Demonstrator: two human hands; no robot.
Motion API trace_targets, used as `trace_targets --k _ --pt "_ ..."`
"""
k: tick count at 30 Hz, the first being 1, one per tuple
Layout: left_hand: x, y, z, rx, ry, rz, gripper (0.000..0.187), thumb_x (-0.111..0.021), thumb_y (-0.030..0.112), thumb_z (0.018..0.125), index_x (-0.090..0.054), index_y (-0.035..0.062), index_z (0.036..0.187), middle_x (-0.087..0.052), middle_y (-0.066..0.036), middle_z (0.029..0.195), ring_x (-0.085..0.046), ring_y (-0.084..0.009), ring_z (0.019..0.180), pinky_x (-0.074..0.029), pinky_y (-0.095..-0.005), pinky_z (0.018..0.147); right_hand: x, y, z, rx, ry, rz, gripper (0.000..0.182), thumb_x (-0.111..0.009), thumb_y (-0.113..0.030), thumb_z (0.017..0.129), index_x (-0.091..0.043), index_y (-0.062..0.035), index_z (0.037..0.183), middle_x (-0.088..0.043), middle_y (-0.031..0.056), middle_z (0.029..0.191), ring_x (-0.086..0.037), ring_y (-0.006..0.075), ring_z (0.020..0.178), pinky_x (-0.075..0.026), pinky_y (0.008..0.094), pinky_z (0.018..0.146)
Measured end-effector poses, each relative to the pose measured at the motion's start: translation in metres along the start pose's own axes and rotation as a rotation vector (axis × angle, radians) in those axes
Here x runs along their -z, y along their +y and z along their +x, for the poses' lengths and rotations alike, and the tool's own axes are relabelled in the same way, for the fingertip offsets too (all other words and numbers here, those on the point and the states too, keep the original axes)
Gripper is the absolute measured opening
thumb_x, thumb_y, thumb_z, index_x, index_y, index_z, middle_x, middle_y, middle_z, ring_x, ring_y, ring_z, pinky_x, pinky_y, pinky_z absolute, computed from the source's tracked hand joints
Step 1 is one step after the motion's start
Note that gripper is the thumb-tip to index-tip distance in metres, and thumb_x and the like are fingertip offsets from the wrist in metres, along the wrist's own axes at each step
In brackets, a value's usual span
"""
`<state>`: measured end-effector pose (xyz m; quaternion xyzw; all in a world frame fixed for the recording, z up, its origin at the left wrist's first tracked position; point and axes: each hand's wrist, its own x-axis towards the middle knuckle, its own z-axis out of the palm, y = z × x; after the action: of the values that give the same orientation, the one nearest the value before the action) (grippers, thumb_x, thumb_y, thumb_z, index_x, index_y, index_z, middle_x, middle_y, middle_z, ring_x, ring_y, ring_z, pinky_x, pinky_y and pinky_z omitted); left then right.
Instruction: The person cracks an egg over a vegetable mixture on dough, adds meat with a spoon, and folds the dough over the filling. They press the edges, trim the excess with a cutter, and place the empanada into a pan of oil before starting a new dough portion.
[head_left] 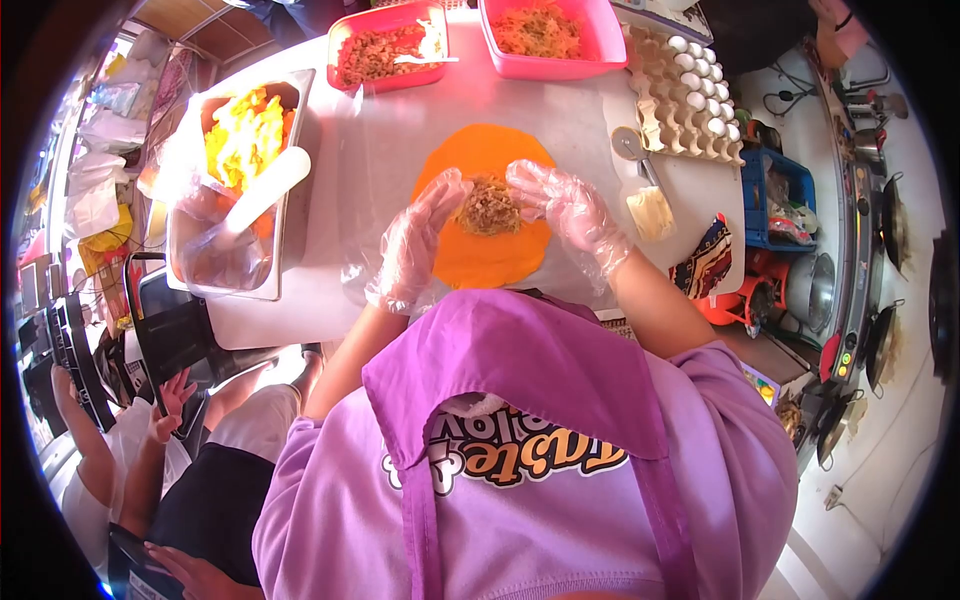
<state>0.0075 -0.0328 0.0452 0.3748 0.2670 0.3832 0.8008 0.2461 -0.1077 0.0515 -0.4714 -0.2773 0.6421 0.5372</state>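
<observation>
Filling is seemingly being shaped on dough by left hand and right hand, grip unclear; next, careful centring being needed.

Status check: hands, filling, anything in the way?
Left hand and right hand gloved, either side of filling. Filling heaped mid orange sheet. No obstruction seen; cutter lies right of sheet.

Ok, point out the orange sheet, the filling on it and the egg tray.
Orange sheet (490,262): head view, on its bare lower part.
Filling (489,208): head view, on the middle of the heap.
Egg tray (661,104): head view, on bare cells toward its left edge.
</observation>
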Motion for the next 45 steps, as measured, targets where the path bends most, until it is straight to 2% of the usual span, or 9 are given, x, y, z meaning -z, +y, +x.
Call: trace_targets --k 5,8,10,20,26,31,36,40,45 --pt "0.007 -0.003 -0.008 -0.021 -0.007 0.015 0.047 -0.039 0.026 0.098 -0.047 -0.0085 0.129 -0.05 -0.015 0.134 -0.049 -0.0275 0.125 -0.034 -0.0133 0.063 0.002 -0.007 0.002 -0.007 -0.06 -0.096 0.046 -0.047 -0.023 0.096 -0.043 0.0008 0.135 -0.055 0.0146 0.129 -0.054 0.0217 0.118 -0.043 0.034 0.095" --pt "0.009 -0.004 -0.015 0.006 0.018 0.004 0.047 -0.04 0.025 0.098 -0.048 -0.0088 0.128 -0.049 -0.016 0.136 -0.048 -0.0282 0.125 -0.039 -0.0159 0.074 -0.003 -0.006 0.005 0.061 -0.057 -0.465 0.038 -0.057 -0.021 0.091 -0.057 0.0016 0.122 -0.064 0.0122 0.116 -0.061 0.0191 0.108 -0.047 0.0316 0.09" --pt "0.008 -0.002 -0.02 -0.065 -0.017 0.021 0.043 -0.041 0.018 0.095 -0.048 -0.0099 0.126 -0.043 -0.024 0.138 -0.045 -0.038 0.125 -0.031 -0.044 0.111 -0.014 -0.012 0.005 -0.026 0.0 -0.596 0.032 -0.063 -0.016 0.086 -0.063 0.0002 0.114 -0.067 0.0121 0.108 -0.064 0.0225 0.1 -0.049 0.0321 0.085" --pt "0.02 0.006 -0.044 0.022 0.013 0.256 0.056 -0.045 0.033 0.097 -0.043 -0.0092 0.133 -0.047 -0.019 0.137 -0.043 -0.0257 0.129 -0.024 -0.0365 0.111 -0.018 0.008 0.022 0.229 0.084 -1.272 0.022 -0.066 -0.007 0.074 -0.069 -0.0056 0.096 -0.066 0.0138 0.09 -0.064 0.0297 0.086 -0.05 0.0351 0.079" --pt "0.028 0.006 -0.058 0.072 0.091 0.334 0.056 -0.045 0.033 0.097 -0.042 -0.0078 0.134 -0.052 -0.016 0.133 -0.044 -0.0249 0.129 -0.023 -0.0361 0.111 -0.005 0.014 0.024 0.31 -0.096 -0.923 0.039 -0.053 0.005 0.072 -0.066 -0.0026 0.108 -0.067 0.0115 0.098 -0.064 0.0239 0.088 -0.05 0.0305 0.078" --pt "0.027 0.018 -0.069 0.173 0.067 0.492 0.05 -0.04 0.032 0.099 -0.046 -0.0027 0.133 -0.051 -0.013 0.136 -0.046 -0.0236 0.127 -0.027 -0.0348 0.11 -0.024 -0.009 0.013 -0.05 0.02 -0.603 0.03 -0.067 -0.004 0.079 -0.065 0.0035 0.108 -0.07 0.0088 0.09 -0.065 0.0147 0.082 -0.052 0.0289 0.074" --pt "0.034 0.007 -0.071 0.029 -0.056 0.617 0.047 -0.038 0.032 0.099 -0.055 -0.0042 0.125 -0.047 -0.016 0.138 -0.046 -0.0259 0.127 -0.031 -0.0364 0.109 -0.044 -0.012 0.003 0.313 0.131 -1.033 0.013 -0.069 -0.012 0.073 -0.062 -0.0023 0.073 -0.061 0.0169 0.07 -0.063 0.0276 0.069 -0.048 0.0366 0.061" --pt "0.028 0.0 -0.065 0.106 -0.039 0.332 0.047 -0.041 0.032 0.099 -0.057 -0.0068 0.121 -0.041 -0.019 0.142 -0.043 -0.0292 0.129 -0.03 -0.0373 0.11 -0.045 0.01 0.002 0.632 0.213 -1.174 0.016 -0.058 -0.001 0.071 -0.066 -0.0075 0.084 -0.064 0.0151 0.08 -0.061 0.0359 0.081 -0.048 0.0433 0.072" --pt "0.026 0.006 -0.059 0.086 -0.166 0.416 0.049 -0.041 0.032 0.099 -0.053 -0.0082 0.124 -0.037 -0.02 0.144 -0.044 -0.0293 0.128 -0.029 -0.038 0.111 -0.042 0.005 -0.019 0.399 0.087 -1.141 0.035 -0.059 -0.014 0.079 -0.064 -0.0097 0.114 -0.065 0.018 0.095 -0.061 0.0351 0.09 -0.048 0.0419 0.082"
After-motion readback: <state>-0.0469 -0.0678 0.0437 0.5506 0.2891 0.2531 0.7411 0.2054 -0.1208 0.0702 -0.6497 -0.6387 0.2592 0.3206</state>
